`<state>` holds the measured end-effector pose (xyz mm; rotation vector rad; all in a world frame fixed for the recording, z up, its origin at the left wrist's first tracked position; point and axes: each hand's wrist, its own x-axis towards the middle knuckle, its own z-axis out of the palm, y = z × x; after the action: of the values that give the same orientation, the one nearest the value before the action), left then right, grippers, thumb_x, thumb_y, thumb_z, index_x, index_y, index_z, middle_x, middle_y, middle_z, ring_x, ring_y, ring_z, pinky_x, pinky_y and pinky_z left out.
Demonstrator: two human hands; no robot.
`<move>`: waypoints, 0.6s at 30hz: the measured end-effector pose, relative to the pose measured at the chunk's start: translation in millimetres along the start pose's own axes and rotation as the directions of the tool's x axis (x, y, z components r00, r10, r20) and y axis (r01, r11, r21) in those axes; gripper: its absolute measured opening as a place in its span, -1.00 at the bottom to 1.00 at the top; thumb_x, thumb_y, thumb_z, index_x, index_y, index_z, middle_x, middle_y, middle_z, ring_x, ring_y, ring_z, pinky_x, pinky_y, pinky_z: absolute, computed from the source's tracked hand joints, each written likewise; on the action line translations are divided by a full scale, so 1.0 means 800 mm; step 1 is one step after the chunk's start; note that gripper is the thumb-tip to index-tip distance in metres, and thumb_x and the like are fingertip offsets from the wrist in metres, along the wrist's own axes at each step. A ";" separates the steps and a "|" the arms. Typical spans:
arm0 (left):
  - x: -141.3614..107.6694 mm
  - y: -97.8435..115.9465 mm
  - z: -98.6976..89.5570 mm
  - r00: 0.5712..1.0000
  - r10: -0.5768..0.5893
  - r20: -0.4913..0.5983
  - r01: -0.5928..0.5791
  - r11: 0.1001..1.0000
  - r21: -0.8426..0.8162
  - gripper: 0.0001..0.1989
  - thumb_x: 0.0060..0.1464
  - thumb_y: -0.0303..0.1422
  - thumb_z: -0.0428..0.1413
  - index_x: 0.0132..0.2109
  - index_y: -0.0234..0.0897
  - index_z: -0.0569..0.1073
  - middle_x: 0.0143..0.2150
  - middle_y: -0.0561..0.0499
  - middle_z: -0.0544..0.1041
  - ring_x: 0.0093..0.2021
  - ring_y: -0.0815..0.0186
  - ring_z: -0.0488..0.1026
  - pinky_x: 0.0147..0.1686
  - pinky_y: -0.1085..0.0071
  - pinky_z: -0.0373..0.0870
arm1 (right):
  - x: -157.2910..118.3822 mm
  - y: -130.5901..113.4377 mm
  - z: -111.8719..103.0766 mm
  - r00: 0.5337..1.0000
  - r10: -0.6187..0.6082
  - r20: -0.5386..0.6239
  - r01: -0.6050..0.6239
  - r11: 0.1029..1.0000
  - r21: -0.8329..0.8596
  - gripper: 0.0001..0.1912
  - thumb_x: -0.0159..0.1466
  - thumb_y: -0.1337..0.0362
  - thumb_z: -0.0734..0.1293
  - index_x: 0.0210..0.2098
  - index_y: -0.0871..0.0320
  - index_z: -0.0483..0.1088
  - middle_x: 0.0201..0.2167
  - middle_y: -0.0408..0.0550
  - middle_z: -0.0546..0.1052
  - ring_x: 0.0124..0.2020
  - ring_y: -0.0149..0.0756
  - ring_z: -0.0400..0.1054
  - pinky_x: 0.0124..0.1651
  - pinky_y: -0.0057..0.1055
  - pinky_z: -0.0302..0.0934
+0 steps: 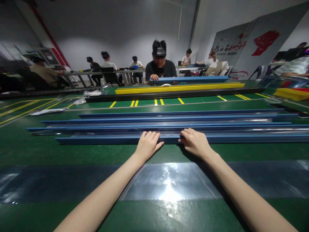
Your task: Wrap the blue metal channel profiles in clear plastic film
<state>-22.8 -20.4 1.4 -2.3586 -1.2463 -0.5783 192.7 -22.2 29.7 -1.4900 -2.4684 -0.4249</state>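
A long blue channel strip [82, 140] lies across the green table, the nearest in a group of similar blue strips [125, 121]. My left hand [148, 144] is closed over its middle, fingers over the far edge and thumb along the near side. A short gap to the right, my right hand [194, 141] grips the same strip with curled fingers; some fingertips are hidden behind it. Between my forearms and beyond them, a wide clear plastic film [96, 182] lies flat and reflects the ceiling light.
Across the table [135, 222], a co-worker [160, 69] holds another blue strip [193, 79]. In front of that person lie a yellow strip [181, 88] and a black strip [173, 94]. A yellow tray [292, 94] stands at the right; crumpled plastic [93, 93] lies at the left.
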 end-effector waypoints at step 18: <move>0.000 0.002 0.000 0.995 -0.099 0.013 0.098 0.994 0.047 -0.64 0.06 -0.08 -0.02 -0.22 -0.31 0.38 -0.30 -0.07 0.47 -0.26 0.20 0.32 -0.28 0.31 0.08 | -0.022 0.037 -0.010 0.985 0.172 0.005 -0.172 0.985 -0.015 -0.83 0.14 0.17 0.20 -0.41 0.11 0.36 -0.39 -0.09 0.47 -0.32 -0.28 0.31 -0.45 -0.43 -0.07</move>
<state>-21.6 -21.2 1.0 -2.2779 -1.3740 -0.5566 227.2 -26.7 34.7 -1.6957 -2.3212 -0.4063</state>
